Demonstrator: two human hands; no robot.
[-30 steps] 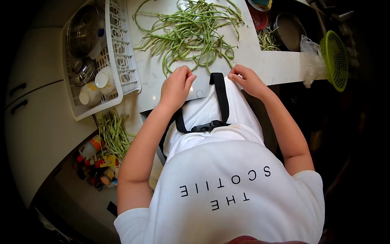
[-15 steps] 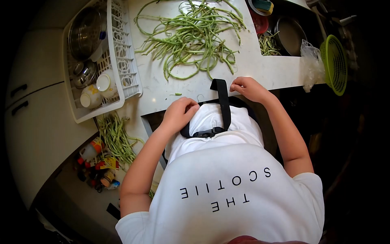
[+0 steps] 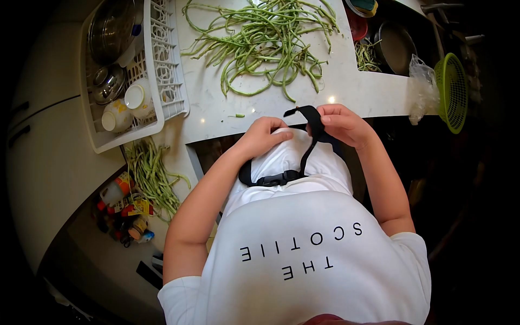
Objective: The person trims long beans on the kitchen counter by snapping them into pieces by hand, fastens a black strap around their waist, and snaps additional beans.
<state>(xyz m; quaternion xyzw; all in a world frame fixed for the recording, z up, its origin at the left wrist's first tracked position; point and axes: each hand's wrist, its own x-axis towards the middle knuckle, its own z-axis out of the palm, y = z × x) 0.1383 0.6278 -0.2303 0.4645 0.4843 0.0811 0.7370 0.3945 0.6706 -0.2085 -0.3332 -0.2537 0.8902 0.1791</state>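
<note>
Head view: the right hand [image 3: 346, 127] pinches a flat, curling black strap [image 3: 313, 118] above creased white cloth [image 3: 279, 158], the left hand [image 3: 259, 138] bends over that cloth, its grip unclear, and slender green beans [image 3: 280, 39] tangle on the glossy counter [image 3: 208, 111].

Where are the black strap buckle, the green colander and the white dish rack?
Black strap buckle [image 3: 277, 178]: head view, middle of its body.
Green colander [image 3: 445, 89]: head view, side wall.
White dish rack [image 3: 153, 76]: head view, right-hand rim.
</note>
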